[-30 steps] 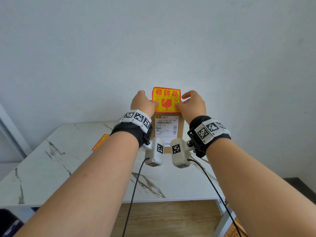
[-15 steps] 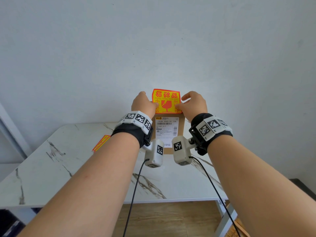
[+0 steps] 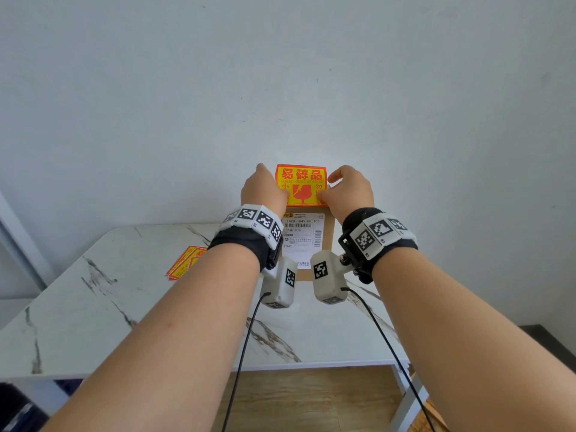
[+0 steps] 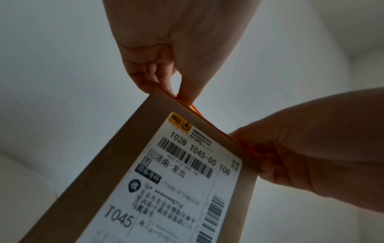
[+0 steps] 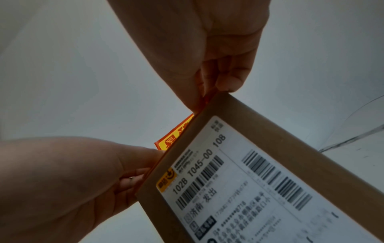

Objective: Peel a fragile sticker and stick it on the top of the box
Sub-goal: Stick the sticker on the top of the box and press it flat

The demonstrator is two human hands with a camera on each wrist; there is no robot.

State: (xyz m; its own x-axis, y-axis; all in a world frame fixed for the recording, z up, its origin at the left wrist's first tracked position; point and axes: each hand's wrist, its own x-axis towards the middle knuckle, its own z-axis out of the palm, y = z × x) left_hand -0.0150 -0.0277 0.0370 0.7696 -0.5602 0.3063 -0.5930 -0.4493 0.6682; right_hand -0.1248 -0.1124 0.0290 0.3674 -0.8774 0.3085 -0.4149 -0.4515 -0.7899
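A brown cardboard box (image 3: 328,244) stands upright on the table, its white shipping label (image 3: 300,236) facing me. Above its top edge is the yellow-and-red fragile sticker (image 3: 301,185), printed side towards me. My left hand (image 3: 282,194) pinches the sticker's left edge and my right hand (image 3: 324,194) pinches its right edge. In the left wrist view the left hand (image 4: 178,93) pinches at the box's (image 4: 124,148) top corner, where only the sticker's orange edge (image 4: 199,113) shows. In the right wrist view the sticker (image 5: 176,136) rises behind the box (image 5: 259,118). Whether it touches the top I cannot tell.
A small stack of more fragile stickers (image 3: 184,263) lies on the white marble table (image 3: 93,307) to the left of the box. A pale wall stands right behind the box. The table's front edge and a wooden floor (image 3: 311,397) are below my forearms.
Both hands and the sticker have sunk slightly towards the box's top. The pinch on both edges is unchanged and the box has not moved.
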